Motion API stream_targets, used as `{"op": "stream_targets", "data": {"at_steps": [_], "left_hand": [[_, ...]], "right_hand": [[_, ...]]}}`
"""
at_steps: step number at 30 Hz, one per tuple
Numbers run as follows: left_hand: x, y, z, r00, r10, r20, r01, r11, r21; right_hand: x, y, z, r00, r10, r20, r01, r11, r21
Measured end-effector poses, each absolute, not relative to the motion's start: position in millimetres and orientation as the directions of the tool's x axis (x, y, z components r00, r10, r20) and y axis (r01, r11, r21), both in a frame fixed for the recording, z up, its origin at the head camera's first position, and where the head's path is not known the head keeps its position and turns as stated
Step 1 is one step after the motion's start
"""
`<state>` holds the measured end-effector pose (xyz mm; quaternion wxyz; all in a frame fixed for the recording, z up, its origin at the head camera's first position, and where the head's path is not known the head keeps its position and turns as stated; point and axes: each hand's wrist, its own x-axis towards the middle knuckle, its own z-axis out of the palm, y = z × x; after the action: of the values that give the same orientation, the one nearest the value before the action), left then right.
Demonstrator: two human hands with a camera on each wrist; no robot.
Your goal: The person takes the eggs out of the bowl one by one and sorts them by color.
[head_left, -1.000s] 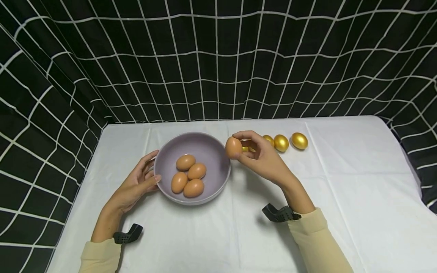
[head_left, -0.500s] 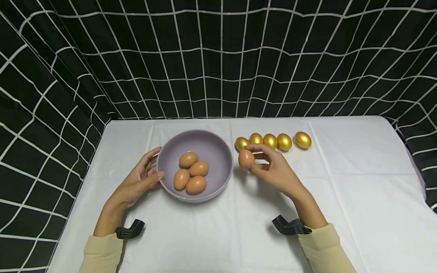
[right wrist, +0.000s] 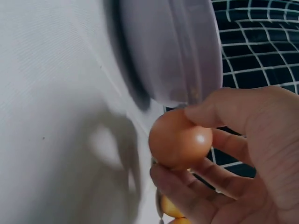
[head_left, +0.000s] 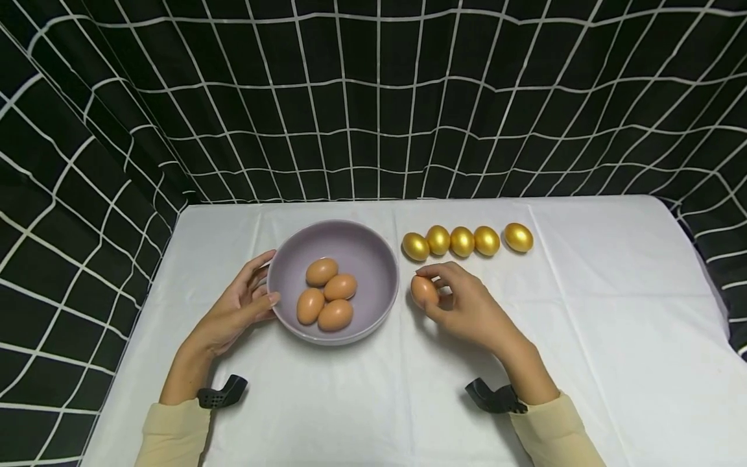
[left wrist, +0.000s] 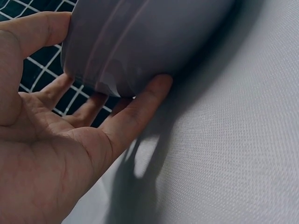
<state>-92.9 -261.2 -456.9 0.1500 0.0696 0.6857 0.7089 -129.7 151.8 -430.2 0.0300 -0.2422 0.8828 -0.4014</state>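
In the head view a mauve bowl (head_left: pixel 373 259) stands left of centre on the white cloth, with several brown eggs (head_left: pixel 335 315) lying together inside. My left hand (head_left: pixel 236 311) holds the bowl at its left side, thumb tip at the rim. The left wrist view shows its other fingers spread along the outer wall. Right of the bowl, my right hand (head_left: pixel 469 305) pinches one brown egg (head_left: pixel 424 291) between thumb and fingertips, low over the cloth. That held egg (right wrist: pixel 180 140) fills the middle of the right wrist view, just below the bowl's wall.
Several golden eggs (head_left: pixel 462 241) lie in a row beyond the right hand, the rightmost golden egg (head_left: pixel 518 237) set a little apart. A black curtain (head_left: pixel 362 97) with a white grid hangs behind the table's far edge. White cloth (head_left: pixel 327 408) covers the table.
My right hand has carried the pinched egg from beside the bowl's right rim, rightward and nearer to me, down toward the cloth. The row of golden eggs is now uncovered. The left hand stays at the bowl.
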Motion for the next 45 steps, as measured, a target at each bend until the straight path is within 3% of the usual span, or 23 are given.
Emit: {"op": "stream_targets", "data": {"at_steps": [7,15,26,45], "left_hand": [[-91,-262,-458,-0.945,0.309,-0.105,-0.118,-0.026,0.993],[-93,-261,-458,-0.945,0.31,-0.105,-0.118,-0.024,0.993],[-92,-260,-457,-0.947,0.305,-0.101,-0.118,-0.038,0.992],[-92,-259,-456,-0.948,0.296,-0.112,-0.127,-0.033,0.991]], "right_hand": [[-123,149,-430,-0.869,-0.476,0.134,-0.455,0.666,-0.592],[-118,144,-430,-0.87,-0.48,0.115,-0.463,0.713,-0.527],[-115,139,-428,-0.88,-0.463,0.112,-0.455,0.749,-0.481],[-117,132,-412,-0.887,-0.435,0.153,-0.448,0.735,-0.509]]}}
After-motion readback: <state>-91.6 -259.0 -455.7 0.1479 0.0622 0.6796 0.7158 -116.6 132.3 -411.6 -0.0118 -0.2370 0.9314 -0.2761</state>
